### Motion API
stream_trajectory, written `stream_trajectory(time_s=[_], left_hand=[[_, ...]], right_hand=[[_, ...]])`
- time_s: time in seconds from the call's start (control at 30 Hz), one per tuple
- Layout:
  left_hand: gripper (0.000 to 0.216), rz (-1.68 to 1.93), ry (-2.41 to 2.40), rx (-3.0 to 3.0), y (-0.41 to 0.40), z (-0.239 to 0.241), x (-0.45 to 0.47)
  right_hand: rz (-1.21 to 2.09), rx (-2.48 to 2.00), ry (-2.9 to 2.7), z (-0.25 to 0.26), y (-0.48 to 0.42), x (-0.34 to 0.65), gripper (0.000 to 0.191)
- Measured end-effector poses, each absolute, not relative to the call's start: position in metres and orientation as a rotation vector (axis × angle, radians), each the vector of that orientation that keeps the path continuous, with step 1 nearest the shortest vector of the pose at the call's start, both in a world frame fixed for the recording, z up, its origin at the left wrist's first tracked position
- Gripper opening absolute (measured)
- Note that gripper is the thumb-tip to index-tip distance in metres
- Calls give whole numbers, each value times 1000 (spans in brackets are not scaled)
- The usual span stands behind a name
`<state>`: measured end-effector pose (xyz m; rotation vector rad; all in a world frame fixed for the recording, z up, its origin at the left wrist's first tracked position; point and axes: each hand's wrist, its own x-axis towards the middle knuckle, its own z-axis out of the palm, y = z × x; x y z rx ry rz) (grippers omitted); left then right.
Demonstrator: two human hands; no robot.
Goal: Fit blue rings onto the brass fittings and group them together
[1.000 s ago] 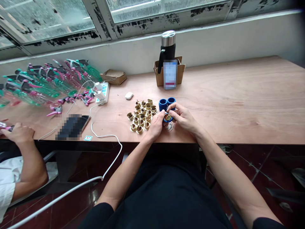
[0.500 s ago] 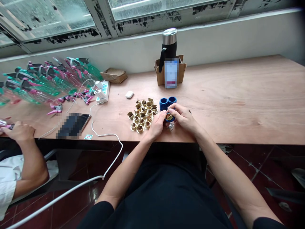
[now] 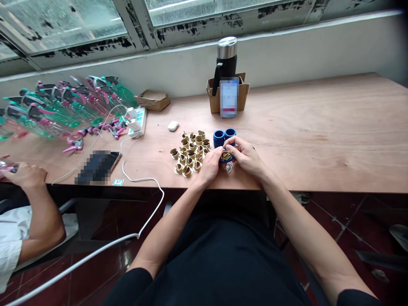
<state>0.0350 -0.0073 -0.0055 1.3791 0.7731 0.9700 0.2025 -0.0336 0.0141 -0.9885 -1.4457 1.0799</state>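
Observation:
Between my two hands is a blue ring (image 3: 222, 159) with a gold-coloured metal fitting (image 3: 226, 156) inside it. My left hand (image 3: 211, 165) is closed on the ring's left side, its thumb and fingertips together. From the right, my right hand (image 3: 244, 155) pinches at the ring's upper edge, thumb and forefinger by the gold fitting. Two stacks of blue rings (image 3: 219, 138) stand just beyond my fingers. Left of my left hand, many gold fittings (image 3: 190, 154) with upright flaps lie grouped on the table. A small heap of thin silver wire rings (image 3: 228, 168) rests below the held ring.
A phone (image 3: 229, 97) leans on a cardboard box (image 3: 243, 95) holding a black flask (image 3: 228, 63). Another phone (image 3: 97, 167), a white cable (image 3: 140, 180), a power strip (image 3: 141, 121) and pink and green spray bottles (image 3: 68, 102) are leftward. A co-worker's hand (image 3: 28, 175) holds something pink.
My fingers shift slightly around the blue ring, which tilts a little and moves slightly left. The piles on the table look the same.

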Motion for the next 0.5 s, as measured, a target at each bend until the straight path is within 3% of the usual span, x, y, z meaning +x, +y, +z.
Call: stream_trajectory(time_s=[0.5], left_hand=[[45, 1017, 793, 1478, -8, -5, 36]], right_hand=[[1017, -1005, -1495, 12, -33, 204, 28]])
